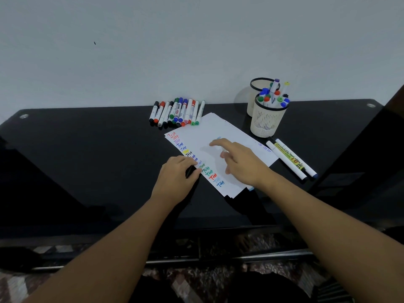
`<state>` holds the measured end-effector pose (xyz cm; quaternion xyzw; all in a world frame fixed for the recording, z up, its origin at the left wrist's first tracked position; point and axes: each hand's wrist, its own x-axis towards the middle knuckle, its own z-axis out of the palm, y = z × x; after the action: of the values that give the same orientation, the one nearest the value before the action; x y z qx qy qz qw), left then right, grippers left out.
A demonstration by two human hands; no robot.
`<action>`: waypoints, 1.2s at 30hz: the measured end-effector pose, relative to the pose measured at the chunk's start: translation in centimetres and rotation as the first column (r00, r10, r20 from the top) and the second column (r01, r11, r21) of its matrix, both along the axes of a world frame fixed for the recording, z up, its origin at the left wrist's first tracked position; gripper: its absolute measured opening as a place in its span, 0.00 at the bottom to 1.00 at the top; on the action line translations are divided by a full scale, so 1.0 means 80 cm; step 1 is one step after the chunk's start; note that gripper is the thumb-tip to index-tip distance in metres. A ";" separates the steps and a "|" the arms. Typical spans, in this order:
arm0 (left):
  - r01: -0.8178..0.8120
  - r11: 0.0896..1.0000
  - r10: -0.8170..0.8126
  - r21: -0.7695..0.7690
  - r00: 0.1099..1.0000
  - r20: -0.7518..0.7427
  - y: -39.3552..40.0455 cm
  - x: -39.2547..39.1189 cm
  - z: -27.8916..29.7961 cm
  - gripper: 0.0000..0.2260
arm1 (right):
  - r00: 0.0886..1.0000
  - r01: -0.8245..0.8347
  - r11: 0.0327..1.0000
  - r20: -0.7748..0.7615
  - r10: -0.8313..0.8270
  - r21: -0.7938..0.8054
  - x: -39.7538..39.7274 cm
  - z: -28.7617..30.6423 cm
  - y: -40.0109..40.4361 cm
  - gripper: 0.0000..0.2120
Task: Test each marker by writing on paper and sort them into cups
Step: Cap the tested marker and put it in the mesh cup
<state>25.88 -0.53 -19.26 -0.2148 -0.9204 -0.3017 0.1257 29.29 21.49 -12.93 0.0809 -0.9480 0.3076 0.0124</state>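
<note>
Currently: left hand (175,176) grips black marker (190,171) at paper (229,136) near edge | right hand (240,162) fingers spread, holding nothing, over paper | unsorted markers (177,112) beyond paper; front cup (267,121) beside it | handling: light, rigid, smooth barrel; grip mid-barrel.

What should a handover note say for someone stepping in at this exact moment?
Left hand: grips a black marker at the paper's left edge.
Right hand: open over the paper, fingers spread, holding nothing.
Done: a column of coloured test words; front cup full of markers; back cup contents hidden.
Left: the marker row behind the paper, probably untested; two markers lying right of the paper, unsorted.
</note>
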 end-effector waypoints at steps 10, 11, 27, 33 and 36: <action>-0.001 1.000 0.001 0.009 1.000 0.020 0.000 0.002 0.003 0.10 | 0.967 0.180 0.914 0.234 -0.097 -0.365 -0.014 0.016 0.010 0.23; -0.001 1.000 0.001 0.009 1.000 0.027 0.000 0.002 0.004 0.10 | 0.969 0.166 0.932 0.230 -0.093 -0.323 -0.013 0.015 0.013 0.22; -0.002 0.984 0.040 -0.179 0.977 0.210 0.016 -0.099 0.025 0.33 | 0.909 0.263 0.951 -0.288 -0.301 -0.166 -0.085 0.086 0.052 0.13; -0.011 0.997 0.021 -0.072 0.992 0.127 0.013 -0.105 0.007 0.34 | 0.801 0.467 0.863 -0.323 -0.505 -0.193 -0.165 0.125 0.110 0.14; -0.011 0.997 0.021 -0.076 0.991 0.131 0.012 -0.106 0.008 0.35 | 0.735 0.588 0.800 -0.336 -0.589 -0.116 -0.201 0.136 0.135 0.18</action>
<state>17.43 0.40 -18.61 -0.1914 -0.9391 -0.2793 0.0589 13.20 32.26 -2.04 -0.1687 -0.9059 0.2688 0.2804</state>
